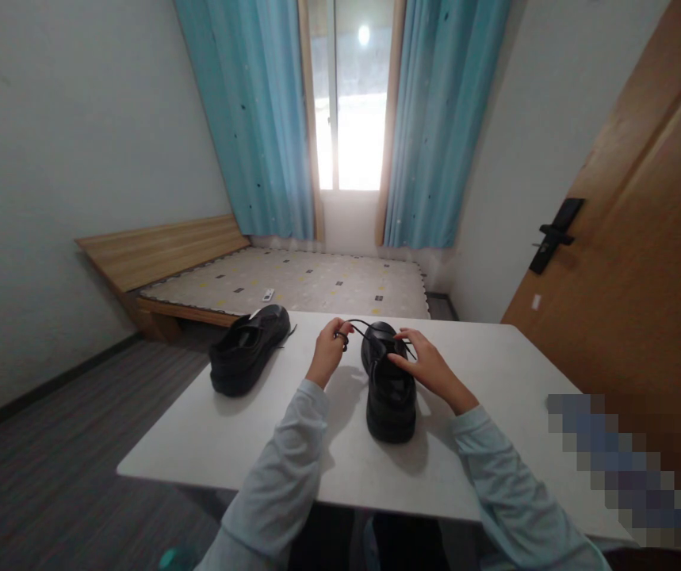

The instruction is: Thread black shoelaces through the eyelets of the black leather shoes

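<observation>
A black shoe (392, 396) stands on the white table in front of me, its toe pointing away and its heel towards me. My left hand (328, 349) is closed on a black shoelace (359, 321), which runs taut in an arc from the fingers to the shoe's front. On the shoe's right side, my right hand (426, 361) has its thumb and fingers parted around the lacing area, with the thumb at the opening. A bit of lace shows by its fingertips; whether they grip it is unclear. Another black shoe (248, 349) rests at the table's left, its lace end hanging loose.
The white table (197, 444) has its far edge near a bed (316, 281) with a patterned mattress, where a small white object (268, 295) lies. A wooden door (625, 262) is at the right. Blue curtains (435, 119) flank the window. A blurred patch covers the table's right edge.
</observation>
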{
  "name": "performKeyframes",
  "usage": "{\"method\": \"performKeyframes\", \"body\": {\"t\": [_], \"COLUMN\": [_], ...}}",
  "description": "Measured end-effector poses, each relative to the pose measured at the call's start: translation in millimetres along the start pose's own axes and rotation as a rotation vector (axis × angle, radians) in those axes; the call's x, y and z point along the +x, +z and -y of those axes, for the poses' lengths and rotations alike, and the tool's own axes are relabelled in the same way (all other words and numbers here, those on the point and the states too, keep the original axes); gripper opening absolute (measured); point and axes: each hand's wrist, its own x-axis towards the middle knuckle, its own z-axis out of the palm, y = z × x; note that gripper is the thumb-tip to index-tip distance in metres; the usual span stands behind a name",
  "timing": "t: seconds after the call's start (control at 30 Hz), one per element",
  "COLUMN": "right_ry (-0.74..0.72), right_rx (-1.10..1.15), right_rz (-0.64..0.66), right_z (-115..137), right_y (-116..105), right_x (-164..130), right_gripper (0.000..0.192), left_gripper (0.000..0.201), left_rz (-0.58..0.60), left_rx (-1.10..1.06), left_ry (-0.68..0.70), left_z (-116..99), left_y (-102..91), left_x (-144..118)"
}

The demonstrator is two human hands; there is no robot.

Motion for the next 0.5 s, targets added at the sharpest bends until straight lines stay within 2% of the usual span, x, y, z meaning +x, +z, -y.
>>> {"method": "performKeyframes", "body": {"t": [0.33, 0.4, 0.5], "right_ry": [-0.006, -0.001, -0.002], "right_rx": [0.047, 0.049, 0.046], "right_rz": [-0.010, 0.000, 0.005], "right_z": [0, 0, 1], "right_y": [-1, -2, -3], "right_x": [-1, -1, -1], "right_gripper": [0.035, 0.035, 0.035], "left_gripper": [0.032, 0.031, 0.028], "left_rz": [0.123, 0.122, 0.055], "left_rx": [-0.800, -0.900, -1.010], "left_ry": [-0.120, -0.132, -0.148], "left_z": [-7, -11, -17], "left_y": [6.4, 5.6, 3.1], "left_x": [-3, -4, -4]}}
